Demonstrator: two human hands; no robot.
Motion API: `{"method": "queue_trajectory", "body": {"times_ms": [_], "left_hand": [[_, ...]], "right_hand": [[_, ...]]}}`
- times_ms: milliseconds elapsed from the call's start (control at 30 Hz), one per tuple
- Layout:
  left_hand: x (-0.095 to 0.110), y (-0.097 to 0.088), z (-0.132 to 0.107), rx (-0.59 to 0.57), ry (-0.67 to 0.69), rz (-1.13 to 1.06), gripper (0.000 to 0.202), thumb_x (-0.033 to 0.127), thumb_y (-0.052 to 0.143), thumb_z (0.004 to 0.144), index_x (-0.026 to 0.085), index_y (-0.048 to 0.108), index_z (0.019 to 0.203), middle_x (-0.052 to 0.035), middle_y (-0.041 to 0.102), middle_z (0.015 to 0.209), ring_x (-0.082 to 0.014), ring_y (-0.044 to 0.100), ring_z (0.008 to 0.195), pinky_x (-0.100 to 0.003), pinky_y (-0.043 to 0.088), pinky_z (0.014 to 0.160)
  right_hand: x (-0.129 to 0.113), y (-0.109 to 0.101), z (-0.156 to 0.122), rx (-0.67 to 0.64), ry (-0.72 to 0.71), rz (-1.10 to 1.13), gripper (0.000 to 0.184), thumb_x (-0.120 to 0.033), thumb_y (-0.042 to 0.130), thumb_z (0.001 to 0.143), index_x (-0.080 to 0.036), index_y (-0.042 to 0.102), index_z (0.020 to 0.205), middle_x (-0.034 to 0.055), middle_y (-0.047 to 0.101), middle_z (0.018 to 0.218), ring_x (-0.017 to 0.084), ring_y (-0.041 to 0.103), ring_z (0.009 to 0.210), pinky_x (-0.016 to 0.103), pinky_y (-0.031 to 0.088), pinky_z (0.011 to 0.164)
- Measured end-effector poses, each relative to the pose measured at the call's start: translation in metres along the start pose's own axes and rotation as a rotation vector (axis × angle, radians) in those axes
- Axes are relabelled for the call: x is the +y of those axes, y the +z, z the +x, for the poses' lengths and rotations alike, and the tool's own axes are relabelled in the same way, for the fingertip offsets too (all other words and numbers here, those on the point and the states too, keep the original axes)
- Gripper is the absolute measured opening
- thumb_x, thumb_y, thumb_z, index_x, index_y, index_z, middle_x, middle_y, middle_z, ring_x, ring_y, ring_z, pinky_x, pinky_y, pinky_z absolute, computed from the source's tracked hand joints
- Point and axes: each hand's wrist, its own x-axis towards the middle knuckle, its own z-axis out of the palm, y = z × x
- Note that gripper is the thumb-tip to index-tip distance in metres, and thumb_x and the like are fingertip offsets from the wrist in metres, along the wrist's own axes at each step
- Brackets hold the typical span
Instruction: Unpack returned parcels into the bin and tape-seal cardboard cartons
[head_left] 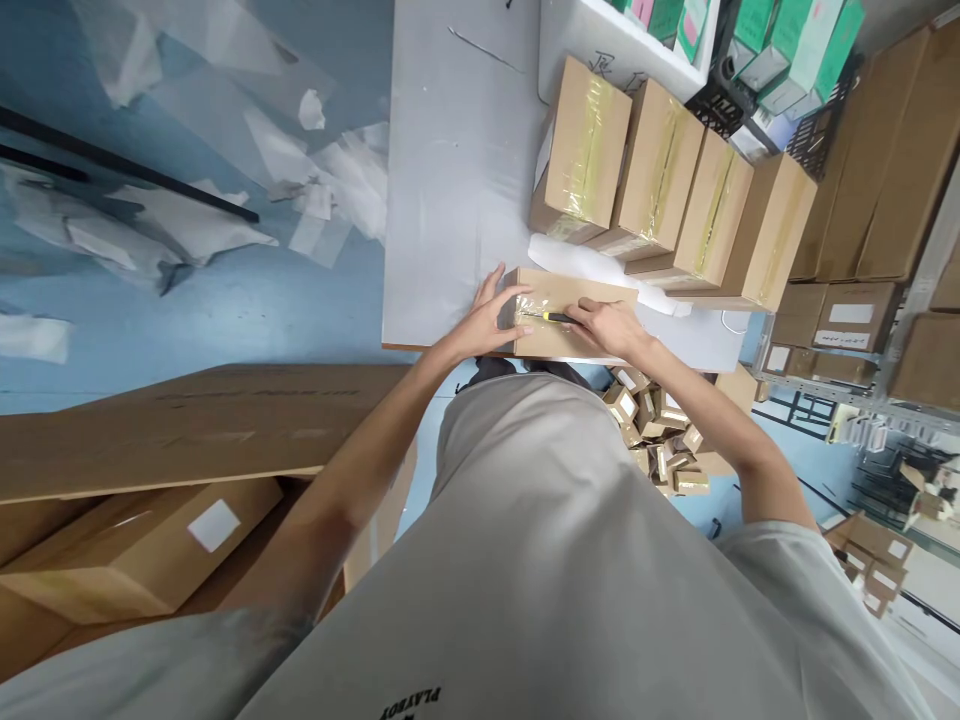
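Observation:
A brown cardboard box (592, 292) lies at the near edge of the white table (450, 200), its left end covered in clear tape. My left hand (495, 315) rests on that left end, fingers spread over the tape and the box's corner. My right hand (609, 325) is closed on a small yellow-and-black cutter (551, 316), whose tip points left across the box top toward my left hand.
Several taped cardboard boxes (660, 190) stand in a row behind the box. White foam (600, 262) lies between them. Green cartons (795, 45) fill the back right. Small boxes (660, 440) pile on the floor under the table. Large cartons (150, 470) sit at my left; paper scraps (187, 215) litter the blue floor.

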Motion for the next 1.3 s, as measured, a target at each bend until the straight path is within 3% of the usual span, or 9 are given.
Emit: {"method": "queue_trajectory", "body": {"times_ms": [433,867,967,1100,1300], "left_hand": [[0.014,-0.003,-0.002,-0.044,-0.053,0.131,0.097,0.089,0.073,0.092,0.029,0.057,0.167,-0.0188,0.013,0.195,-0.0455,0.009,0.182,-0.067,0.024,0.142],[0.013,-0.005,-0.004,-0.031,-0.081,0.165,0.100,0.092,0.072,0.091,0.030,0.057,0.167,-0.0191,0.017,0.194,-0.0457,0.010,0.182,-0.069,0.024,0.142],[0.014,-0.007,-0.005,-0.027,-0.095,0.176,0.102,0.095,0.071,0.090,0.030,0.057,0.167,-0.0202,0.018,0.194,-0.0464,0.011,0.181,-0.071,0.024,0.141],[0.014,-0.009,-0.006,-0.014,-0.120,0.187,0.105,0.099,0.069,0.087,0.030,0.058,0.166,-0.0197,0.019,0.194,-0.0465,0.012,0.181,-0.072,0.025,0.141],[0.019,-0.007,-0.009,0.023,-0.211,0.166,0.103,0.097,0.073,0.085,0.035,0.057,0.166,-0.0160,0.018,0.194,-0.0448,0.012,0.181,-0.072,0.030,0.140]], "right_hand": [[-0.013,-0.023,0.005,-0.100,0.011,-0.037,0.049,-0.044,0.034,0.125,-0.022,0.063,0.157,0.0174,0.076,0.139,0.031,0.079,0.111,0.035,0.044,0.077],[-0.012,-0.033,0.000,-0.117,0.020,-0.064,0.046,-0.014,0.033,0.118,-0.015,0.068,0.148,0.0241,0.077,0.135,0.032,0.079,0.118,0.038,0.051,0.089],[0.001,-0.029,-0.011,-0.143,0.043,-0.060,0.047,-0.008,0.035,0.115,-0.013,0.070,0.147,0.0252,0.078,0.133,0.033,0.079,0.119,0.039,0.051,0.091],[0.041,-0.015,-0.047,-0.188,0.133,-0.071,0.048,-0.007,0.037,0.114,-0.012,0.072,0.146,0.0263,0.079,0.130,0.034,0.080,0.119,0.040,0.050,0.090],[0.102,0.021,-0.101,-0.205,0.250,-0.071,0.042,-0.030,0.041,0.122,-0.016,0.072,0.146,0.0236,0.078,0.133,0.035,0.081,0.113,0.037,0.046,0.084]]}}
